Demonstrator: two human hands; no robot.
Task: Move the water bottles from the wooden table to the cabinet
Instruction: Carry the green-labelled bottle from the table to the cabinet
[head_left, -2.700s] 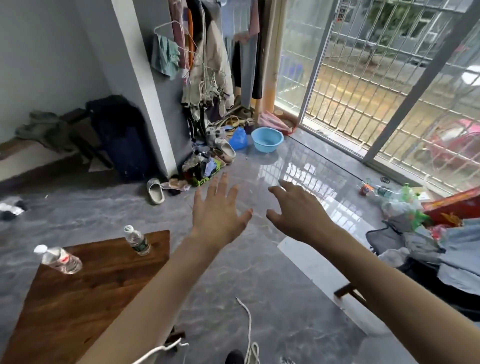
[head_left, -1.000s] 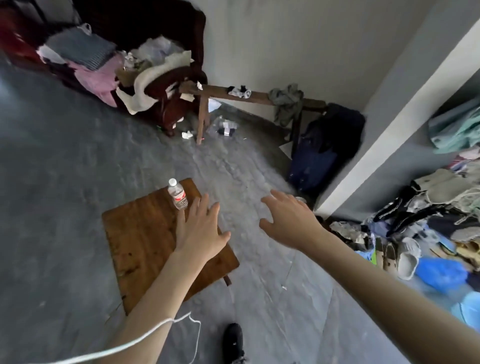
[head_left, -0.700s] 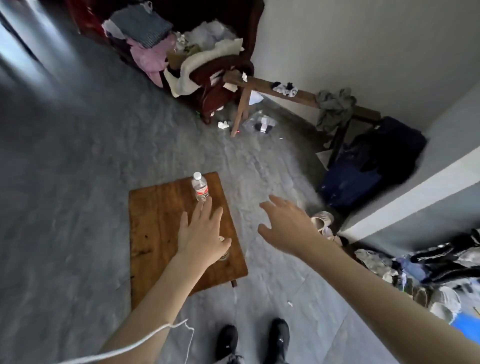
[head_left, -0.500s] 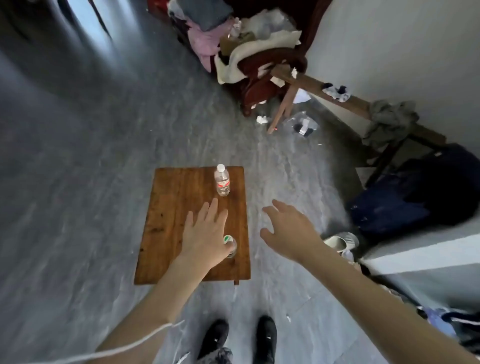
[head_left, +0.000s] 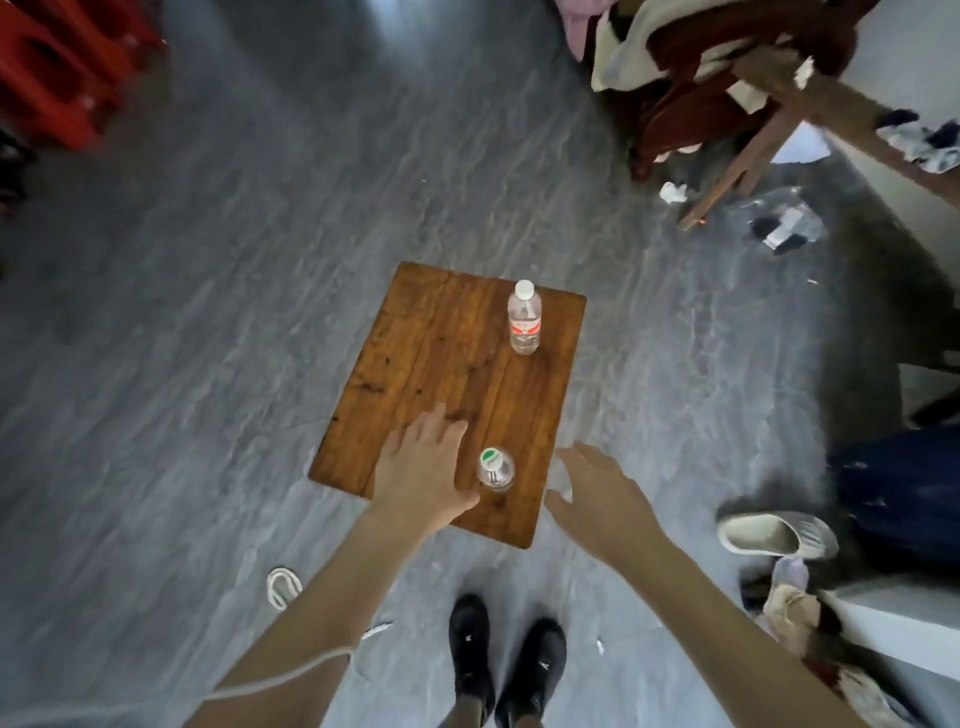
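Observation:
A small wooden table (head_left: 441, 364) stands on the grey floor right in front of me. Two clear water bottles stand upright on it: a red-labelled one with a white cap (head_left: 524, 325) near the far right corner, and a green-capped one (head_left: 495, 470) near the front edge, seen from above. My left hand (head_left: 423, 473) hovers over the table with fingers spread, just left of the green-capped bottle. My right hand (head_left: 597, 493) is open too, just right of the table's front corner. Neither hand holds anything. No cabinet is in view.
My black shoes (head_left: 506, 665) stand just before the table. A wooden bench and a chair piled with clothes (head_left: 727, 98) are at the far right. A slipper (head_left: 774, 532) and a dark bag (head_left: 904, 493) lie at right, red stools (head_left: 57, 67) at far left.
My view swung from the window side of the room down onto the table. Both open hands came closer to the green-capped bottle, one on each side.

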